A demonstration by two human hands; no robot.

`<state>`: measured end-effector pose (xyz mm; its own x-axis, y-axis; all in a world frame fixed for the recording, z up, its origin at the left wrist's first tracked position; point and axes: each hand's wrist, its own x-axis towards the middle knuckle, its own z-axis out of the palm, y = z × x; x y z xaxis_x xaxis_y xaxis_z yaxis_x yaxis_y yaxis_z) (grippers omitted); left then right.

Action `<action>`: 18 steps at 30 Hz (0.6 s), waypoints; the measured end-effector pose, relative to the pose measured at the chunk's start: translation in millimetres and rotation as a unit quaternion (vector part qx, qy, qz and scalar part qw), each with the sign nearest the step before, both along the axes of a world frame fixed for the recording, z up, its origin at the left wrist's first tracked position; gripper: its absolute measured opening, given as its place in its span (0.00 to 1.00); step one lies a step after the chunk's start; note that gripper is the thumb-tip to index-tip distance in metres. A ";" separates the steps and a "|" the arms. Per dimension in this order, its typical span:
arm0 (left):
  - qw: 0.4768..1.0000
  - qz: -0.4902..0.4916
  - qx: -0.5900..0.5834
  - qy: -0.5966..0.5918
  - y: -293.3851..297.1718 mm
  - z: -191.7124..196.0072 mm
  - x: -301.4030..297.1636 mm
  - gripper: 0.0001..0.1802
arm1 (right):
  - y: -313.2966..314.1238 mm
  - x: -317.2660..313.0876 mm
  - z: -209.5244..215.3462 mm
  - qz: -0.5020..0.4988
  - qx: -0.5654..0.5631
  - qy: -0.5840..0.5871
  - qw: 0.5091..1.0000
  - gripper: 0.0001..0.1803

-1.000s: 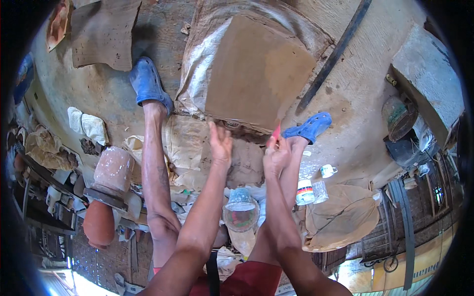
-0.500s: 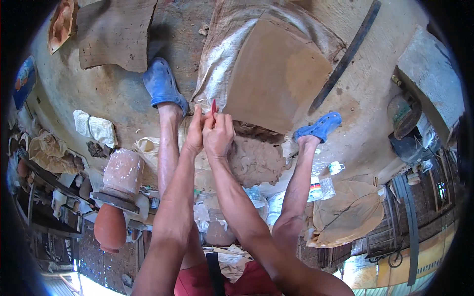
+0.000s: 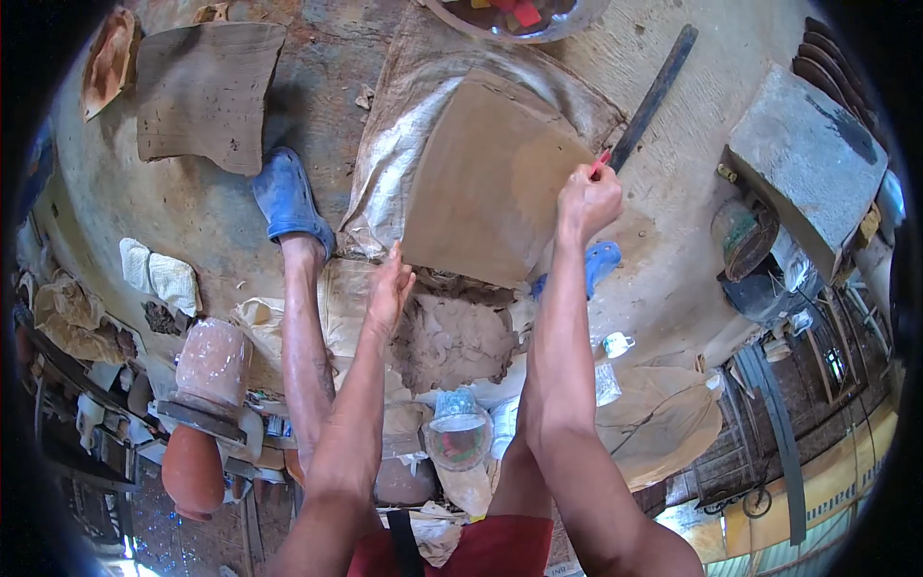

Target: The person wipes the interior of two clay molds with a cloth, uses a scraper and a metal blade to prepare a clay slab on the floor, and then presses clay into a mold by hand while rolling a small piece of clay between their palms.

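A smooth brown slab of clay point(image 3: 490, 178) lies on a whitish woven sack point(image 3: 385, 178) on the floor between my feet. At its far right corner my right hand point(image 3: 589, 204) is closed round a small red piece point(image 3: 601, 162), perhaps a handle; most of it is hidden in the fist. My left hand point(image 3: 388, 293) is beside the slab's near left corner, one finger pointing away from me and the others curled. Anything in those fingers is too small to make out. Just nearer than the slab is a rough lump of wet clay point(image 3: 454, 341).
A second slab point(image 3: 204, 96) lies at the far left, beyond my blue clog point(image 3: 286, 197). Past the right corner rests a dark flat bar point(image 3: 656, 91). A basin point(image 3: 519, 34) with red things stands at the far edge, a grey block point(image 3: 808, 159) at right, clay pots point(image 3: 192, 471) at left.
My hands were together by the slab's near left corner. The right hand has swung away to the far right corner with the red piece; the left stays near. The view has shifted, bringing the basin in.
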<state>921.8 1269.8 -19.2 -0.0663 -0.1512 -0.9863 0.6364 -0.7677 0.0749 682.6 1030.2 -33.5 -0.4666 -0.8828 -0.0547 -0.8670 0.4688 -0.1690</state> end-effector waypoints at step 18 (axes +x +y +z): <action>0.977 0.212 0.011 0.033 -5.6 6.8 -6.9 0.56 | -70.7 106.2 7.8 0.429 -0.064 -0.122 0.893 0.11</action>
<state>914.9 1264.2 -12.3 -0.0663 -0.1581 -0.9852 0.8999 -0.4359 0.0094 788.8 959.5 -25.7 0.3955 -0.9162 0.0644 -0.8281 -0.3861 -0.4064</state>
